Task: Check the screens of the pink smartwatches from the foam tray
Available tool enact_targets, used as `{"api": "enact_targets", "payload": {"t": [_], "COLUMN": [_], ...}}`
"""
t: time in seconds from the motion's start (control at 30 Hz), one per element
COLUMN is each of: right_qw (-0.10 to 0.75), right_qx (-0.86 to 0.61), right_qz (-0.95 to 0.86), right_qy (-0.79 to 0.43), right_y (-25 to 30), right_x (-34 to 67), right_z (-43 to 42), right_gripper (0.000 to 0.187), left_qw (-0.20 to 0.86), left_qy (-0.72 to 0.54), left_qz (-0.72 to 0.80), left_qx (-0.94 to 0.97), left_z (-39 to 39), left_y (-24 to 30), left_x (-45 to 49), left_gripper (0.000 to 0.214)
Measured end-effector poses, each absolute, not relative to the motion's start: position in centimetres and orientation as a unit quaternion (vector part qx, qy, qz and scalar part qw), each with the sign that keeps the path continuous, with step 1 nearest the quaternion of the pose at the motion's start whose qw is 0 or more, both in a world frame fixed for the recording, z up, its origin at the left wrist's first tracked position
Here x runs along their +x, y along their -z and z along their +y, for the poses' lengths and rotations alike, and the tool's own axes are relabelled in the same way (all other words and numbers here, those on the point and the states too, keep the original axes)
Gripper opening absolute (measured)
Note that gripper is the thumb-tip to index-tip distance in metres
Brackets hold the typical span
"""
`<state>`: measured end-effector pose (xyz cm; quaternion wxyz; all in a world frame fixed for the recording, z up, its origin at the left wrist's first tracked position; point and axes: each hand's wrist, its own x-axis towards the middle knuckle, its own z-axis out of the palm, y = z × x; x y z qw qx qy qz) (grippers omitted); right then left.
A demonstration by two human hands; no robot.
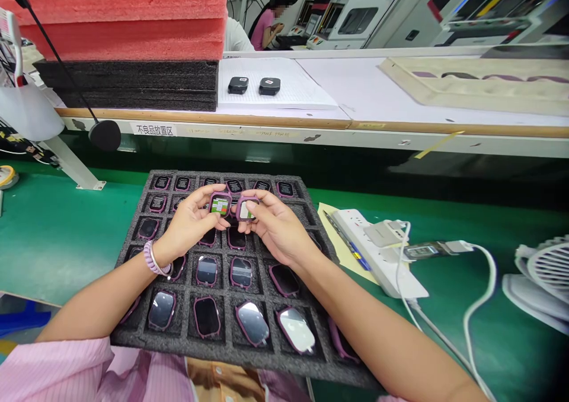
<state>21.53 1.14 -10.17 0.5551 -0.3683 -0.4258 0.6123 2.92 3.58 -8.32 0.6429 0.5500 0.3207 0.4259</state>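
Observation:
My left hand (195,215) grips a purple-framed smartwatch (220,204) whose lit screen shows green, white and red blocks. Close beside it, my right hand (271,221) holds a second purple-framed smartwatch (245,210), its screen lit white and green, with the thumb over its face. Both watches are held up above the far half of a dark grey foam tray (184,340). Rows of purple-framed watches without straps lie in the tray's square pockets. Several in the far row show text on lit screens, while the nearer ones are dark or reflecting. My forearms cover parts of the tray.
On the right are a white power strip (377,254) with cables, a pen (355,254) and a white fan (546,271). Red and black foam sheets (133,40) are stacked on the shelf (320,123), near two small black devices. A person (267,25) sits beyond.

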Motion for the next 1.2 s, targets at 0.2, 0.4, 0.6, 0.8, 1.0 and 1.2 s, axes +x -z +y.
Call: {"api": "enact_targets", "payload": {"t": [0.2,0.4,0.6,0.8,1.0,1.2], "right_qw": [0.556,0.557,0.554,0.552,0.548,0.547], "right_qx": [-0.372,-0.367,-0.371,-0.376,-0.379,-0.376], "right_qz": [-0.431,-0.431,-0.431,-0.425,-0.43,-0.44], "right_qy": [-0.606,-0.608,-0.608,-0.611,-0.609,-0.605], "right_y": [10.15,10.2,10.11,10.15,10.13,10.05], "right_x": [21.48,21.52,21.52,21.51,21.55,21.57], "right_z": [1.04,1.02,1.03,1.06,1.04,0.99], "right_gripper": [0.046,0.044,0.045,0.047,0.047,0.049], "left_qw": [0.643,0.664,0.637,0.635,0.655,0.594], "left_qy": [-0.428,-0.427,-0.423,-0.421,-0.418,-0.438], "left_qz": [0.351,0.348,0.349,0.347,0.348,0.37], "left_qx": [0.529,0.505,0.541,0.547,0.525,0.564], "left_z": [3.47,3.43,3.41,3.43,3.45,3.62], "left_y": [8.06,7.73,7.87,8.02,7.91,8.19], "left_x": [2.93,2.83,2.82,2.81,2.77,2.85], "left_gripper": [0.039,0.036,0.042,0.045,0.043,0.036]}}
